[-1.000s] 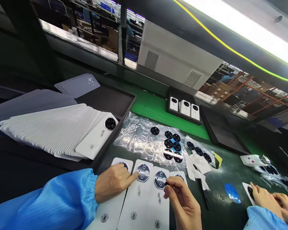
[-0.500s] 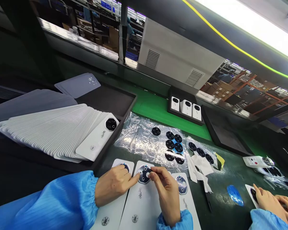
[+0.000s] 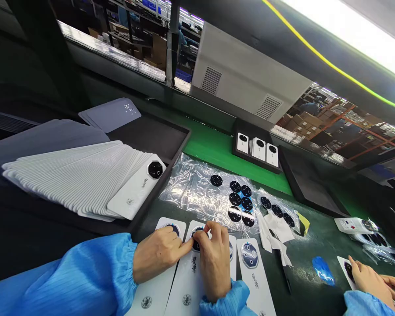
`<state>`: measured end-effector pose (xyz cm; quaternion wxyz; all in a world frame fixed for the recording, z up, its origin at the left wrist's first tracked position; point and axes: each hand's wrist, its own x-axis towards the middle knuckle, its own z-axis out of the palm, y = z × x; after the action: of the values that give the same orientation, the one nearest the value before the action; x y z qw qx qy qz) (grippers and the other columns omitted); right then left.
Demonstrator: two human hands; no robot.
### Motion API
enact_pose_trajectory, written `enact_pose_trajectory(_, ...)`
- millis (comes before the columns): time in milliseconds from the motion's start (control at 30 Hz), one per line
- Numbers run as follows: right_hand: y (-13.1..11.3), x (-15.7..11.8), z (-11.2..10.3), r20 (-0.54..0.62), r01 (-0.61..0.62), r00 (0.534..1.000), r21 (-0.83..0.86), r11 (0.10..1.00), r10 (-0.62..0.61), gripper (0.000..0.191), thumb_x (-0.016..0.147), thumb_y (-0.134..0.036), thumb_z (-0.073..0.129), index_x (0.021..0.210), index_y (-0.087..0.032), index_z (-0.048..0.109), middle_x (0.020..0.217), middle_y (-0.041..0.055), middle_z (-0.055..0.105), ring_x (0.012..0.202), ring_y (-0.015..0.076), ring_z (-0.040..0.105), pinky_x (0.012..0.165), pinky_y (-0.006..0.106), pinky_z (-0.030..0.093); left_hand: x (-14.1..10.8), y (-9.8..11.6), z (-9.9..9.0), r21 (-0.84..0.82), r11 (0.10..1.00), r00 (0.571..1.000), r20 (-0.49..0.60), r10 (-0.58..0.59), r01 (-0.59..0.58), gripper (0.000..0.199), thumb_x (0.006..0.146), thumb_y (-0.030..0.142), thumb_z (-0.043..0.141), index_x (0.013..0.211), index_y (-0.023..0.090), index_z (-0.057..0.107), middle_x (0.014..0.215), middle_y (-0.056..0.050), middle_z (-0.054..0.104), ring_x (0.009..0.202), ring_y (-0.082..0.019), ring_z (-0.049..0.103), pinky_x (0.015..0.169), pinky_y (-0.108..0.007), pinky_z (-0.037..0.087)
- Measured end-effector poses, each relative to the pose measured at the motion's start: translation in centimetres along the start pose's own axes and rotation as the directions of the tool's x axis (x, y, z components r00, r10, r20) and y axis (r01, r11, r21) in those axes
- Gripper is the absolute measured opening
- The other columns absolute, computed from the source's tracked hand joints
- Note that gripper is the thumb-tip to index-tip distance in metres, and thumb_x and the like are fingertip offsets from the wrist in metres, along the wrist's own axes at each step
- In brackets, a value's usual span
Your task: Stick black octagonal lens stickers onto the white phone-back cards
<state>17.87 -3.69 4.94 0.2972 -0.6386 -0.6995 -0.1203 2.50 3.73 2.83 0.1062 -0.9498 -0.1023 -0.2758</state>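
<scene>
Several white phone back covers lie side by side at the near edge. My left hand (image 3: pixel 163 255) rests over the left cover, its index finger stretched to the dark camera disc (image 3: pixel 196 246) on the middle white back cover (image 3: pixel 181 287); the other fingers are curled. Over the upper right of that same disc, my right hand (image 3: pixel 215 259) pinches with thumb and fingers together. Whatever is between those fingertips is hidden. To the right, another white back cover (image 3: pixel 256 281) shows a bluish camera window (image 3: pixel 249 255). One more cover is mostly hidden behind my right hand.
A fanned stack of white covers (image 3: pixel 75 175) fills the left tray. Clear plastic sheets (image 3: pixel 197 193) bear black discs (image 3: pixel 235 199). White paper scraps (image 3: pixel 278 228), a black pen-like tool (image 3: pixel 285 276) and blue film (image 3: pixel 323 271) lie right. A co-worker's hands (image 3: pixel 373 281) hold a cover.
My right hand has moved left and slightly up over the middle cover's disc, uncovering more of the right cover. My left hand stays nearly in place. The view has shifted slightly.
</scene>
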Motion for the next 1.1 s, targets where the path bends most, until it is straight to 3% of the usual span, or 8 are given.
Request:
enact_pose_trajectory(600, 0.0, 0.4, -0.8, -0.004, 0.045, 0.999, -0.108, 0.993, -0.046, 0.03, 0.095, -0.013, 0.041, 0.075, -0.021, 0.061, 0.083, 0.0055, 0.05, 0.078, 0.0197, 0.045, 0.064, 0.031, 0.04, 0.2, 0.0, -0.3, -0.012, 1.0, 0.999, -0.033, 0.0, -0.001, 0.036, 0.084, -0.008, 0.03, 0.1, 0.009, 0.057, 0.049, 0.003, 0.055, 0.043, -0.015, 0.051, 0.047, -0.029, 0.038)
enact_pose_trajectory(900, -0.3, 0.8, -0.7, 0.026, 0.021, 0.999, -0.075, 0.997, -0.019, 0.026, 0.089, -0.006, 0.053, 0.07, -0.02, 0.062, 0.079, 0.0032, 0.052, 0.075, 0.0176, 0.045, 0.062, 0.029, 0.038, 0.1, 0.0, -0.3, -0.009, 1.0, 1.0, -0.022, 0.002, -0.002, 0.036, 0.083, -0.008, 0.032, 0.099, 0.01, 0.058, 0.05, 0.003, 0.055, 0.043, -0.015, 0.051, 0.048, -0.028, 0.039)
enact_pose_trajectory(1000, 0.5, 0.7, -2.9, -0.045, -0.147, 0.987, 0.178, 0.973, 0.157, 0.021, 0.09, -0.015, 0.054, 0.074, -0.023, 0.066, 0.079, 0.0021, 0.052, 0.077, 0.0176, 0.049, 0.065, 0.028, 0.041, 0.1, -0.1, -0.3, -0.006, 1.0, 1.0, -0.022, 0.001, -0.001, 0.038, 0.081, -0.01, 0.032, 0.1, 0.011, 0.058, 0.049, 0.004, 0.054, 0.042, -0.015, 0.05, 0.047, -0.028, 0.037)
enact_pose_trajectory(1033, 0.9, 0.3, -3.9, -0.053, -0.242, 0.962, 0.293, 0.925, 0.268, 0.018, 0.09, -0.019, 0.055, 0.077, -0.023, 0.067, 0.08, 0.0021, 0.053, 0.079, 0.0177, 0.051, 0.067, 0.028, 0.043, 0.0, -0.1, -0.3, -0.006, 1.0, 1.0, -0.023, 0.003, -0.004, 0.039, 0.08, -0.01, 0.033, 0.101, 0.011, 0.058, 0.049, 0.004, 0.053, 0.042, -0.014, 0.05, 0.047, -0.028, 0.036)
enact_pose_trajectory(1100, 1.9, -1.2, -6.1, -0.008, -0.436, 0.859, 0.512, 0.741, 0.511, 0.013, 0.088, -0.03, 0.06, 0.081, -0.023, 0.068, 0.082, 0.0023, 0.057, 0.078, 0.0175, 0.054, 0.067, 0.028, 0.045, -0.1, 0.0, -0.2, -0.008, 1.0, 0.999, -0.031, 0.016, -0.016, 0.041, 0.078, -0.012, 0.033, 0.102, 0.011, 0.058, 0.049, 0.005, 0.053, 0.041, -0.014, 0.049, 0.047, -0.028, 0.036)
